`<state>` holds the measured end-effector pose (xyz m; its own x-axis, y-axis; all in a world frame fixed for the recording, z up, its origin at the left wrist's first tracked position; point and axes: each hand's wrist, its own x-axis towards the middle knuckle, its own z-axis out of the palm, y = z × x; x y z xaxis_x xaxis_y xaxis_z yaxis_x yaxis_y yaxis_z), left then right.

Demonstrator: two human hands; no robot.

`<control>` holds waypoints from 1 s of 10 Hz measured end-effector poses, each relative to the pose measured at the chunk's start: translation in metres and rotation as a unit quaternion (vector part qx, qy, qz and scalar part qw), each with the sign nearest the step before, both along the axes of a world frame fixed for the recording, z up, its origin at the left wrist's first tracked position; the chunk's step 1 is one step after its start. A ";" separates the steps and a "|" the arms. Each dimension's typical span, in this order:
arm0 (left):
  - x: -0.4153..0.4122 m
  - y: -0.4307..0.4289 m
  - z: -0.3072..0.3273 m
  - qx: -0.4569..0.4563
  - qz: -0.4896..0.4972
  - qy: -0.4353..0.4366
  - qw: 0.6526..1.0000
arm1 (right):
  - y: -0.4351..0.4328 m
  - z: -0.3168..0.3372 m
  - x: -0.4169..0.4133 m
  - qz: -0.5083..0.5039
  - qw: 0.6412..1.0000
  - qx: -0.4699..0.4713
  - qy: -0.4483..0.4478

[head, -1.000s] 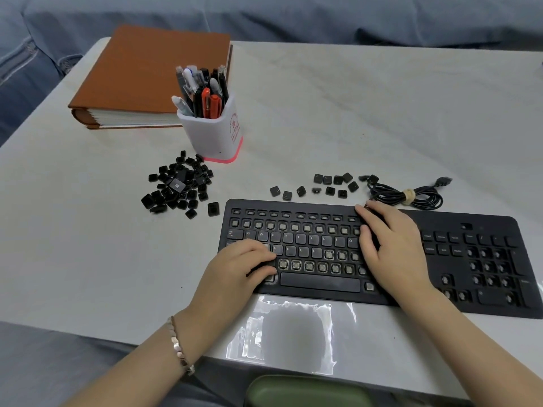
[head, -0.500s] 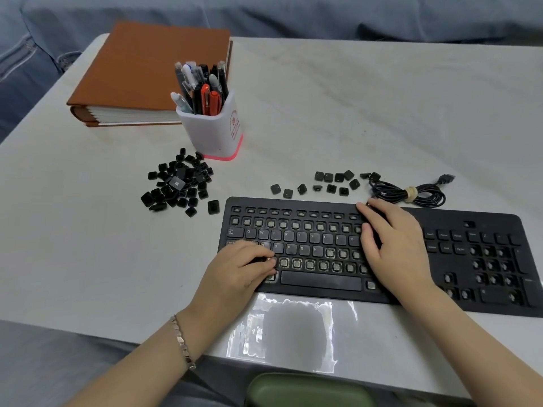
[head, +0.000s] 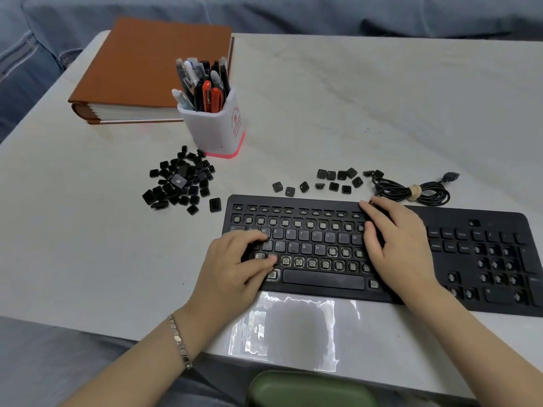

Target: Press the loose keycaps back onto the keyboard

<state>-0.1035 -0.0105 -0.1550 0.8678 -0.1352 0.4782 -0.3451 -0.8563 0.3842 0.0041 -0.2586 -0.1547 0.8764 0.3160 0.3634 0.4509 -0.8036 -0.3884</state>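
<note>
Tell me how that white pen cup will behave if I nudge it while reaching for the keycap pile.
Probably top-heavy: the pens stand tall above the rim of the white pen cup, so a high nudge may tip it. A low push near its pink base would more likely slide it across the smooth table.

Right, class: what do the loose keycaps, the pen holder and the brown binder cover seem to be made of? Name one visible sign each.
Loose keycaps: likely moulded plastic, black, matt; some show hollow undersides. Pen holder: probably plastic, smooth white, with a translucent pink base. Binder cover: matt brown, perhaps leatherette or cloth over board; unclear which.
</note>
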 end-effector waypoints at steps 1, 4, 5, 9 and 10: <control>-0.002 0.002 0.004 -0.003 0.009 0.022 1.000 | 0.000 0.000 0.000 0.003 1.000 -0.001 0.000; 0.004 -0.003 0.022 -0.003 0.027 0.096 0.995 | -0.001 -0.001 0.000 0.001 1.000 0.000 -0.002; 0.034 -0.003 0.037 -0.089 0.068 0.116 0.987 | -0.001 0.000 0.000 -0.002 1.000 -0.001 0.002; 0.151 -0.005 0.045 0.042 0.094 0.338 0.935 | 0.000 0.001 0.000 -0.006 1.000 -0.004 -0.006; 0.151 0.000 0.043 0.032 0.084 0.334 0.938 | 0.000 0.001 0.000 -0.005 1.000 -0.004 -0.005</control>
